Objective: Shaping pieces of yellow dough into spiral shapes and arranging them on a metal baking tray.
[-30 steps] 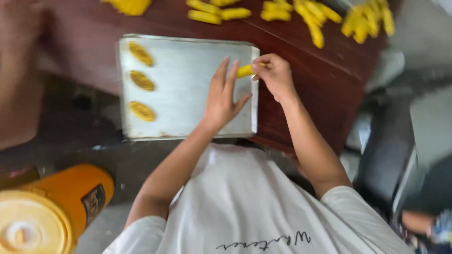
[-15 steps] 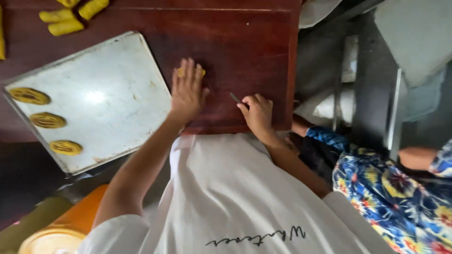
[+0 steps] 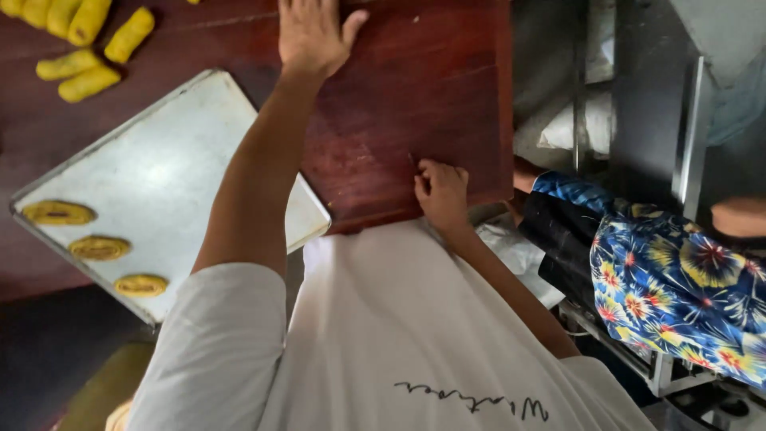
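While before on tray (image 3: 199, 160), left hand (image 3: 313, 33) farther

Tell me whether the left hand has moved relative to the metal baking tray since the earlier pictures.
Yes. The left hand went from lying on the metal baking tray to flat on the dark red wooden table, beyond the tray's far corner.

Tray and dough on the table

The tray (image 3: 159, 183) lies on the table (image 3: 415, 104), left; three discs (image 3: 100, 247) sit along its left edge, rolls (image 3: 80, 48) behind it.

Blue floral sleeve (image 3: 662, 279) (another person's) beside grey metal frame (image 3: 686, 128).
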